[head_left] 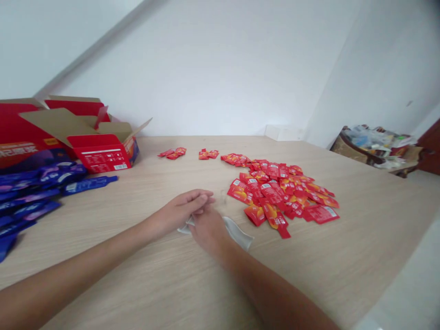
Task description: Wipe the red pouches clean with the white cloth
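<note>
My left hand (187,205) and my right hand (210,231) meet over the middle of the table. The left fingers are curled, with the thumb pressed near the right hand's fingers. The right fingers are closed and mostly hidden; anything held in either hand cannot be made out. A crumpled white sheet, perhaps cloth or paper (238,233), shows on both sides of my right hand, beneath it. Right of the hands lies a loose heap of red and orange sachets (274,192).
Two small sachet groups (175,153) (208,154) lie farther back on the wooden table (137,275). Open red boxes (99,153) and blue pouches (34,188) stand or lie at left. A white box (283,133) is by the wall. A cluttered chair (374,144) stands beyond.
</note>
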A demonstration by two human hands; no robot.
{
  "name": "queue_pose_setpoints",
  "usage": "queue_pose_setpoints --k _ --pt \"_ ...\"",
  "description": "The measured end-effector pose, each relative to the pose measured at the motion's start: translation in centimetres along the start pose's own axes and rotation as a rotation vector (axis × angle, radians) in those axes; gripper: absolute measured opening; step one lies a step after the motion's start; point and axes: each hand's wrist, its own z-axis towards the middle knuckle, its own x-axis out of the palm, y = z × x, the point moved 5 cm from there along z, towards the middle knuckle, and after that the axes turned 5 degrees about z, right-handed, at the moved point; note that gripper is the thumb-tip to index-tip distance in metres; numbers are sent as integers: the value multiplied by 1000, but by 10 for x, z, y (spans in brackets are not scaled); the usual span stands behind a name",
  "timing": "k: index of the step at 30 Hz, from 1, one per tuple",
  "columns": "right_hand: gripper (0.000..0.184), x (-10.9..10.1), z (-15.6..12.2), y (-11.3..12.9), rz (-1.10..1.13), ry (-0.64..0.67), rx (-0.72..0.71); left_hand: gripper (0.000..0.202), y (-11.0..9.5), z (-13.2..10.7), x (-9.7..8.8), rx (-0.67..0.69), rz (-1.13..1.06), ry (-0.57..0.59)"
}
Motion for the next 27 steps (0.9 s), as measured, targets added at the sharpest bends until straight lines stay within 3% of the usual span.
queue_pose_setpoints --k 3,6,10,13,19,23,27 --pt "34 -7 -3 2 -32 9 7 41 16 -33 -33 33 164 -116" --pt "25 -12 -4 -3 -60 16 21 36 34 -61 -51 44 298 -214" --pt "22 -19 -4 -19 -92 36 98 32 63 -80 -51 41 458 -308" --pt "23 -28 -7 -30 -135 76 174 30 77 -75 -40 102 578 -337" --pt "24 -50 -23 -42 -175 170 263 23 76 -19 -24 299 781 -379" --pt "25 -61 -33 -40 -201 274 287 25 72 41 -11 367 905 -389" --pt "22 -62 -39 -36 -210 341 311 30 72 107 -7 350 1001 -438"
